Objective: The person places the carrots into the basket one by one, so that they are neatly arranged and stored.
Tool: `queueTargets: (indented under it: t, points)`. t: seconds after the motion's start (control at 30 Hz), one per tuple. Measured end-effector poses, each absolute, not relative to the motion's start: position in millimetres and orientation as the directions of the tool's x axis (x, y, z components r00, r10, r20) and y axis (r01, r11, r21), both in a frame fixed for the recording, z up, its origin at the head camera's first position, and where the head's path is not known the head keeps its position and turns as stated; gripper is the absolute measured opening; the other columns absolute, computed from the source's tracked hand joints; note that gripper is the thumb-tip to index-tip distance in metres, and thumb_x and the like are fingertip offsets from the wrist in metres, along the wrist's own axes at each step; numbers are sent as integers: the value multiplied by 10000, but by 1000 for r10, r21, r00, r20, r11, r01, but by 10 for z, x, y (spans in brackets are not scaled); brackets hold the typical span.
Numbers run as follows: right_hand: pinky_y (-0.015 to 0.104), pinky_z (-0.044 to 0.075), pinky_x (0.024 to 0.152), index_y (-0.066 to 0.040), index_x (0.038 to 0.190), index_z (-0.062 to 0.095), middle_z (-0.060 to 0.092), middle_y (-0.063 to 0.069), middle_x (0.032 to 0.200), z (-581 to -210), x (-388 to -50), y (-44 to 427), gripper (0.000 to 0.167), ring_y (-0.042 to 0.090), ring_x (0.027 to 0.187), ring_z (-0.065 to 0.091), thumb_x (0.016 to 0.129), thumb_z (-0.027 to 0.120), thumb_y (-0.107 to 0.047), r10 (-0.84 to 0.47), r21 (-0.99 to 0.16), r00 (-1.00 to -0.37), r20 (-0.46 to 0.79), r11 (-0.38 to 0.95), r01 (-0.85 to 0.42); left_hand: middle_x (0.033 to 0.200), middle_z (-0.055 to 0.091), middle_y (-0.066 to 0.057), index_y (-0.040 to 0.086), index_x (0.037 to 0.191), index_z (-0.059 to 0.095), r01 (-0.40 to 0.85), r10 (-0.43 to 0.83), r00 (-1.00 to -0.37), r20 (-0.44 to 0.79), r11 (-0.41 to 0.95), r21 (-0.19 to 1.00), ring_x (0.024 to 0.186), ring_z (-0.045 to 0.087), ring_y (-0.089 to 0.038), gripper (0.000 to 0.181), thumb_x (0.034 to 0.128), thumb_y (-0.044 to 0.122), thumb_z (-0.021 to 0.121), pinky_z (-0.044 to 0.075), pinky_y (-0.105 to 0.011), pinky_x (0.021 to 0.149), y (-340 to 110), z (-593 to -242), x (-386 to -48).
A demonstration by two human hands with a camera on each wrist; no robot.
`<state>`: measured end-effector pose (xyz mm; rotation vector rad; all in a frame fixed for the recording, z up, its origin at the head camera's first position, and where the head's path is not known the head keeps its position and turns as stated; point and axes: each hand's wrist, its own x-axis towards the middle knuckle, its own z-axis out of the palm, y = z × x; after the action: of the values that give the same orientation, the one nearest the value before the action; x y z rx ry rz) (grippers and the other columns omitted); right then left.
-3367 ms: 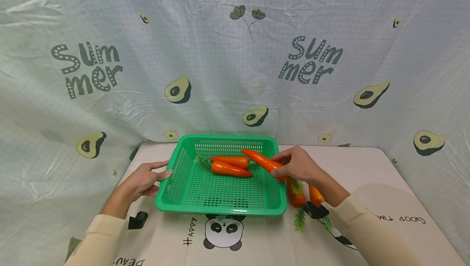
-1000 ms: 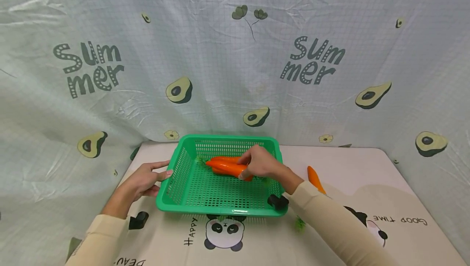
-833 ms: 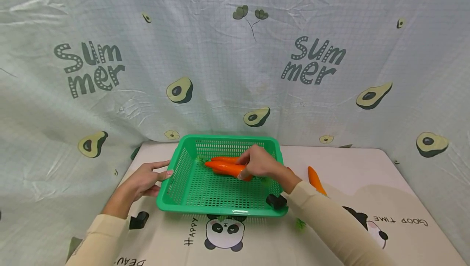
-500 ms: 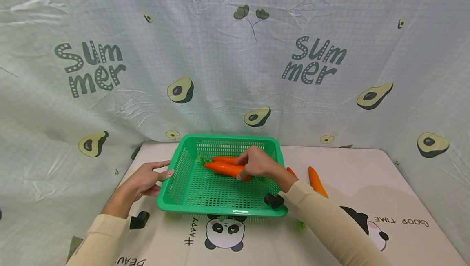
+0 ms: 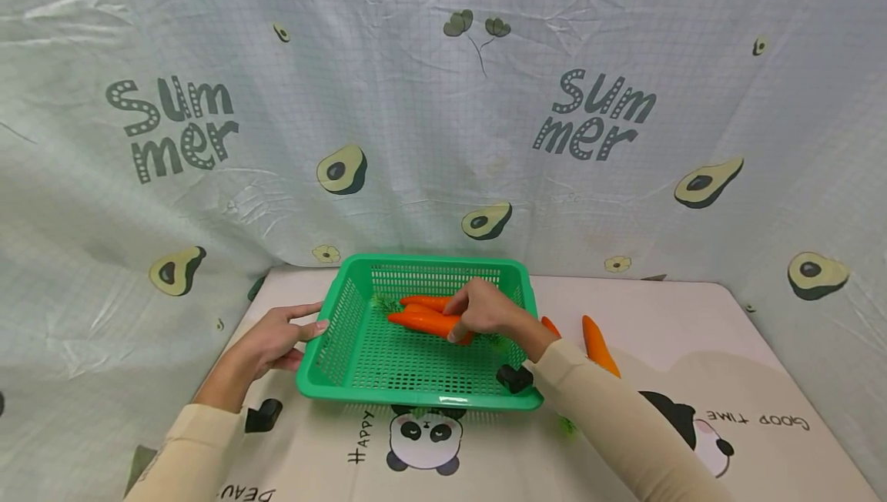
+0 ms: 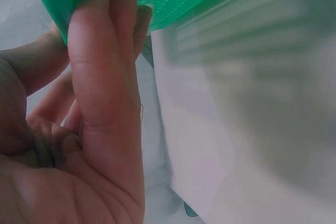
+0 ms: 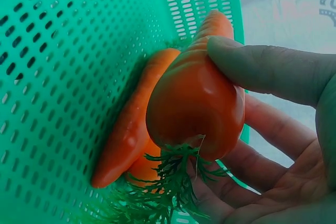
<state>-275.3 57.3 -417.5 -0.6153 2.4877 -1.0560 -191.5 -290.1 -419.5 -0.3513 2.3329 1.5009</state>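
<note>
Right hand (image 5: 481, 309): thumb and fingers pinching held carrot (image 7: 194, 103), orange, green-leaved. Held carrot: inside basket (image 5: 416, 400), tip toward basket's left, just beside two carrots (image 7: 131, 119); contact unclear. Left hand (image 5: 273, 336): thumb at rim, fingers outside, gripping basket's left side. Loose carrots (image 5: 600, 346): right of basket, on table (image 5: 513, 456), one partly hidden by sleeve (image 5: 610, 417). Panda print (image 5: 424, 444): just in front of basket. Curtain (image 5: 416, 102): behind basket, avocado-patterned.

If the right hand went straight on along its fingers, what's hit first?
Likely the loose carrots in the green basket, met by the held carrot before the right hand itself. Depth is unclear; they may already touch.
</note>
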Motion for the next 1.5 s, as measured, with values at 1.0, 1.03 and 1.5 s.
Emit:
queueTargets:
  t: [1.0, 1.03, 1.5]
  points:
    - [418, 618, 884, -61, 1071, 824, 773, 107, 1171, -4310, -2866, 542, 387, 254, 1018, 689, 704, 935, -13, -499, -680, -848, -175, 684, -262, 892, 770, -101, 87, 1640, 323, -393, -18, -907, -421, 396, 830, 639, 766, -211, 631, 1082, 222, 585, 634, -352, 578, -2900, -4181, -1904]
    - [417, 618, 880, -61, 1069, 823, 770, 107, 1173, -4315, -2868, 544, 385, 251, 1014, 686, 704, 936, -14, -496, -680, -850, -178, 686, -258, 893, 772, -102, 90, 1639, 327, -395, -19, -906, -422, 395, 830, 640, 767, -210, 631, 1080, 223, 588, 635, -352, 580, -2898, -4180, -1906]
    - [366, 604, 805, -58, 1053, 816, 767, 103, 1127, -4368, -2913, 540, 371, 215, 908, 641, 704, 938, -32, -489, -651, -853, -180, 710, -269, 903, 770, -97, 91, 1640, 326, -405, -19, -902, -432, 389, 828, 656, 773, -217, 634, 1079, 224, 590, 639, -356, 590, -2897, -4177, -1912]
